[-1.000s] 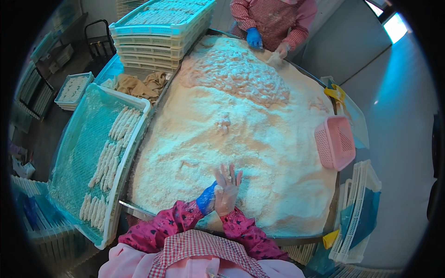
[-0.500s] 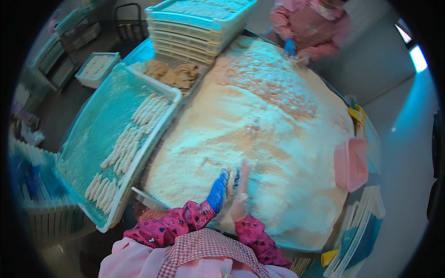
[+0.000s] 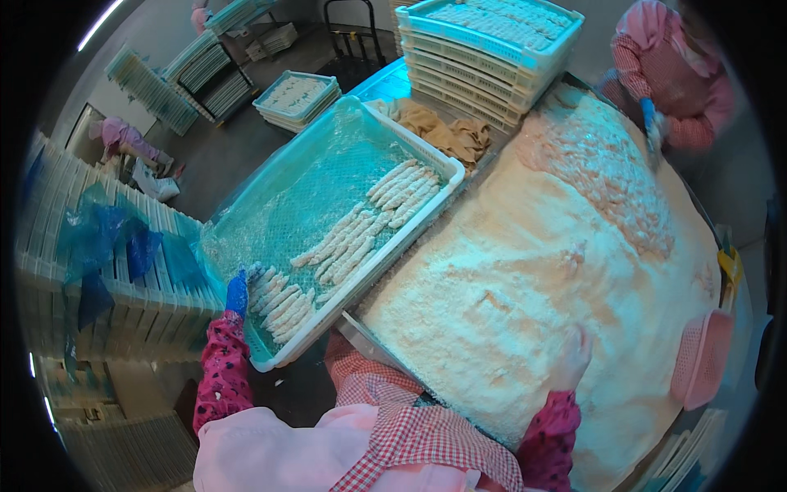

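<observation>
My left hand (image 3: 237, 295), in a blue glove, reaches over the near left corner of a tray (image 3: 445, 197) lined with turquoise mesh. Its fingers close on a pale, flour-coated strip (image 3: 261, 284) at the end of the near row. More coated strips (image 3: 348, 242) lie side by side farther along the tray. On the flour heap (image 3: 459, 328) rests my right hand (image 3: 571, 358), pale with flour, its fingers curled in. Whatever it may hold is hidden.
A co-worker (image 3: 672, 90) stands at the far right by a mound of floured pieces (image 3: 598, 172). Stacked trays (image 3: 484, 82) and a tan cloth (image 3: 438, 131) sit beyond my tray. A pink basket (image 3: 701, 361) is at the right edge, tall tray stacks (image 3: 123, 287) at left.
My hands were together over the flour with a coated strip between them. My left hand has moved left to the tray; my right has parted to the right. The view has swung left.
</observation>
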Tool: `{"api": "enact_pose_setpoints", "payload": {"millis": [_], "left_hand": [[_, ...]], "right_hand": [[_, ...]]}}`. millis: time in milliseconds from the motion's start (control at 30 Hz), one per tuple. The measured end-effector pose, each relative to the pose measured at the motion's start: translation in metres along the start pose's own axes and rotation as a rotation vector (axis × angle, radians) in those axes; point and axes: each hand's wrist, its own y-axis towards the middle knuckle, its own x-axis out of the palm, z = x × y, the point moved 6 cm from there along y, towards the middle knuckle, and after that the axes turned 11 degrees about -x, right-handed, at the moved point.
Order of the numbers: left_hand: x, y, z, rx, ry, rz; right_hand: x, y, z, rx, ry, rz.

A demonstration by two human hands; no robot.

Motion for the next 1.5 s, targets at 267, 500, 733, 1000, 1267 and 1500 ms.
{"api": "enact_pose_setpoints", "payload": {"millis": [267,500,733,1000,1267,1500], "left_hand": [[0.305,-0.12,0.11,0.716,0.508,-0.152],[0.514,-0.132,0.046,1.048,0.769,-0.536],[0.565,-0.254,-0.033,0.14,0.624,-1.383],[0.56,-0.226,0.006,1.115,0.965,-0.8],[0.527,-0.138,0.025,0.33,0.363,-0.844],[0.515,-0.132,0.042,0.555,0.718,-0.786]], "right_hand": [[0.086,-0.04,-0.054,-0.831,-0.73,-0.64],[-0.001,-0.019,-0.039,-0.57,-0.75,-0.122],[-0.106,-0.031,-0.015,-0.284,-0.449,0.374],[-0.009,-0.063,-0.053,-0.832,-0.934,-0.304],[-0.071,-0.019,0.004,-0.156,-0.294,0.208],[-0.083,-0.03,-0.007,-0.28,-0.39,0.038]]}}
